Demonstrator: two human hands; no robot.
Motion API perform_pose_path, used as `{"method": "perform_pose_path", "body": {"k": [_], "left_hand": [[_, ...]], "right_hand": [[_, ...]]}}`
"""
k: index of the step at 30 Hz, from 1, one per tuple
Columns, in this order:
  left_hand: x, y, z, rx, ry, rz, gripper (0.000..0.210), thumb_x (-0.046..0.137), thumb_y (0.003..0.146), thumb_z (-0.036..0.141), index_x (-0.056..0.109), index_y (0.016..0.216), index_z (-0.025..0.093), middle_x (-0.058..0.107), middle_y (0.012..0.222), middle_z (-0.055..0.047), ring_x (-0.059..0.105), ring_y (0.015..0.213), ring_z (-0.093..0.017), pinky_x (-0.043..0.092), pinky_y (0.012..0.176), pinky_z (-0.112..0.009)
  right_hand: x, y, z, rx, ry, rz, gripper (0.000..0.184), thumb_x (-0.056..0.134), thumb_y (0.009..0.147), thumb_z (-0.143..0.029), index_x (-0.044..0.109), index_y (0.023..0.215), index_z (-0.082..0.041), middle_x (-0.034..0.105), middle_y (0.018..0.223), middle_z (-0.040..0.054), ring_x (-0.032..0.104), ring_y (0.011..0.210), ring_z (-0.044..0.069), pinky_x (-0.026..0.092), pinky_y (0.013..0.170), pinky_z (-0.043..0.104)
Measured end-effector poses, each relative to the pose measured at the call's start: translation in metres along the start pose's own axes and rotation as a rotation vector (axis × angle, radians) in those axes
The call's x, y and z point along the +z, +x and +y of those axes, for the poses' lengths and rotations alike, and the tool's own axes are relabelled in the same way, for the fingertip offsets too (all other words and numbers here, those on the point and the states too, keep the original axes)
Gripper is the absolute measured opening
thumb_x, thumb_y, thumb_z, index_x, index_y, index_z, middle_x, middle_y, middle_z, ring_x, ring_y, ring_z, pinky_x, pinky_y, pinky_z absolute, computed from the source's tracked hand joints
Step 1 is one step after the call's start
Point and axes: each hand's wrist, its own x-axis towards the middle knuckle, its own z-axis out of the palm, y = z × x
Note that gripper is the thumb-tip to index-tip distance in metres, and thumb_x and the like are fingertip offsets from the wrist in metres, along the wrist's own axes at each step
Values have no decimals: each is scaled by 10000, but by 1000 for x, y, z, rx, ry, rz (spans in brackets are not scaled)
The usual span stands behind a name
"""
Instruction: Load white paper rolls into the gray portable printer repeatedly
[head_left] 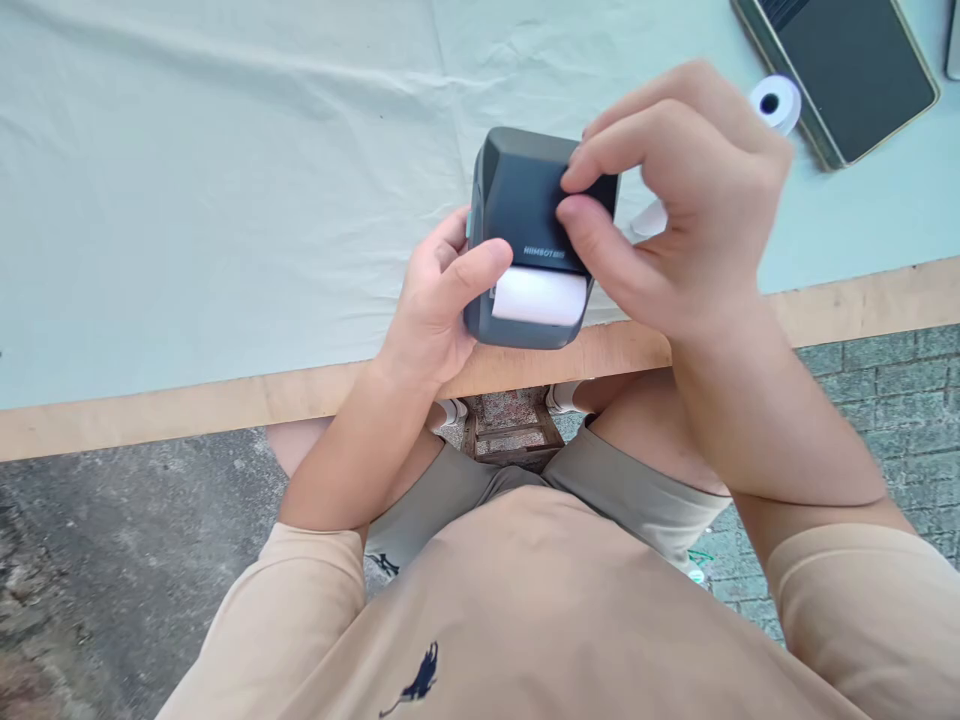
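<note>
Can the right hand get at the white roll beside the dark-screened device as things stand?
Probably yes: the white roll is close beyond the right hand, with nothing else visible over it, and the left hand holds the printer.

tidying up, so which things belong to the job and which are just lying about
In use:
dark grey boxy plastic printer, in the left hand, right hand over it
white paper strip on it

Probably lying about:
small white paper roll, possibly related
black rectangular phone
</note>
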Motion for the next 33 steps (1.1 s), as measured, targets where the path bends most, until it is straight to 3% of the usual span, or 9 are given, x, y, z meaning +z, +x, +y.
{"method": "perform_pose_path", "body": {"k": [4,9,15,18,22,24,26,29,33], "left_hand": [[2,-1,0,10,21,30,319,811,830,483,712,989,225,750,919,-24,775,1025,-280,622,664,-294],[4,0,0,9,63,100,237,796,853,437,718,943,232,725,834,0,772,842,-224,600,619,-292],[9,3,3,-16,-14,106,486,542,952,670,743,907,230,765,925,-61,709,1200,-304,658,876,-371],[6,5,1,2,67,174,388,572,980,584,730,935,232,767,958,-44,682,1253,-285,634,965,-377],[2,7,-3,3,136,255,364,564,1000,539,698,889,220,750,927,-38,693,1230,-278,635,956,-378],[2,8,-3,6,130,268,363,548,1014,517,698,882,214,739,904,-36,708,1206,-267,638,944,-365],[2,7,-2,3,127,255,345,544,1021,494,705,901,215,739,891,-33,714,1196,-260,640,947,-361],[3,7,-1,8,136,227,330,529,1029,478,713,931,222,751,897,-29,713,1200,-258,640,968,-374],[2,7,-2,13,128,223,342,472,1055,417,714,918,219,759,914,-24,734,1138,-233,635,974,-367]], "right_hand": [[-2,3,-1,65,13,-157,139,537,988,-382,617,965,-270,692,1079,62,661,1025,226,549,882,413],[-4,5,-1,72,2,-234,280,545,991,-464,607,1094,-211,663,1142,89,626,1080,249,515,948,421],[-3,4,-1,65,30,-184,233,481,1034,-405,601,1064,-207,668,1119,92,616,1086,195,515,947,352],[-5,1,1,42,70,-217,227,528,1003,-388,599,1100,-195,671,1143,109,617,1125,193,524,963,351],[-11,-2,2,74,63,-352,475,636,920,-560,555,1256,-234,613,1324,94,570,1279,227,511,1056,387],[-14,-1,1,97,25,-394,510,630,916,-598,531,1296,-272,584,1386,78,552,1314,230,509,1058,379],[-16,0,0,108,-66,-397,453,570,952,-580,525,1305,-299,601,1363,63,574,1275,239,526,981,376],[-17,2,0,56,-173,-278,338,500,985,-496,565,1253,-300,660,1238,55,625,1152,249,532,885,381],[-19,4,3,-80,-58,-282,480,630,918,-522,606,1265,-191,656,1237,116,616,1134,256,532,977,405]]}}
